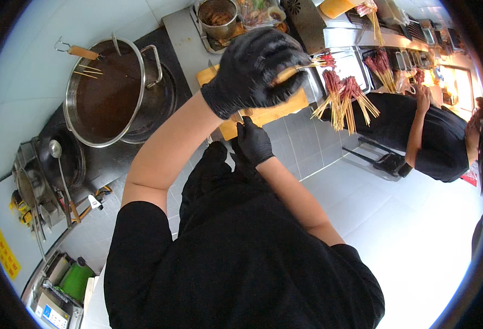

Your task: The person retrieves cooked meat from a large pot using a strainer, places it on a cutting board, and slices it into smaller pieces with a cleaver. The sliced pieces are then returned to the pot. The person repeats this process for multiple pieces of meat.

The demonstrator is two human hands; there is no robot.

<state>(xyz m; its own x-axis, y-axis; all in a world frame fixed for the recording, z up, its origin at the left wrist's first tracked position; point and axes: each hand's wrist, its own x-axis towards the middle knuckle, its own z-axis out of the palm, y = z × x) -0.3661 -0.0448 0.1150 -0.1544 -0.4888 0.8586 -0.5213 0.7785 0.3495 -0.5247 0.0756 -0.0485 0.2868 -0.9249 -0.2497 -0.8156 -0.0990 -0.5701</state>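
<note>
My left hand [262, 70], in a black glove, is raised over a yellow cutting board [280, 115], fingers curled. Something tan shows between the thumb and fingers; I cannot tell whether it is held or is the board behind. Thin sticks with red meat [328, 61] show just beyond the fingertips. My right hand [254, 141], gloved too, is closed at the near edge of the board on a knife, its blade [237, 117] passing partly hidden under my left wrist. Right of the board, bundles of meat skewers [342, 92] lie with their sticks fanned towards me.
To the left, a large steel pot [105, 94] of brown liquid stands on the stove, with several sticks in it. A ladle [55, 149] lies nearby. A strainer pot [217, 18] stands behind the board. At right a co-worker [426, 135] in black holds a meat skewer near a stool [389, 164].
</note>
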